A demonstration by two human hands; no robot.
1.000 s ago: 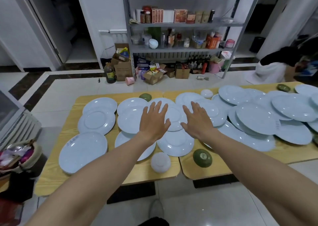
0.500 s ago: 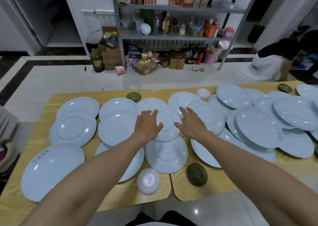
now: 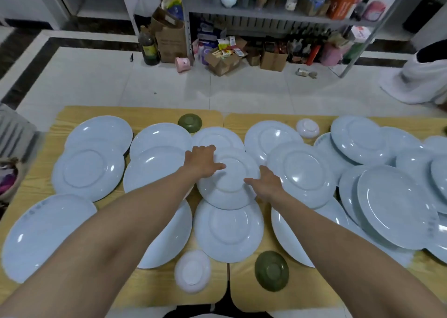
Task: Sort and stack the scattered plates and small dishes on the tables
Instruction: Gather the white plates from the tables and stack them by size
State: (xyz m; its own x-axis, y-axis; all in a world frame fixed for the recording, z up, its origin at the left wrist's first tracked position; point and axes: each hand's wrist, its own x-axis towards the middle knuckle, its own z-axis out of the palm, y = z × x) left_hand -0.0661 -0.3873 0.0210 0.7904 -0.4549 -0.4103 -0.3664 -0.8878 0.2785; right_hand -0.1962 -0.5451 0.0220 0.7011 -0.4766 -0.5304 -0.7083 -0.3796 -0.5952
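Partly beneath plate [image 3: 229,189]: fingers [image 3: 264,173], right hand [image 3: 267,185]

Both forearms are bare right up to the picture's edge, ending in a bare left hand [image 3: 202,164] and right hand [image 3: 266,184], with dark clothing [image 3: 217,311] showing low between them.

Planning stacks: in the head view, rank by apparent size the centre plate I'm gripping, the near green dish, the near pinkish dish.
Largest: centre plate.
Then near green dish and near pinkish dish: look alike.
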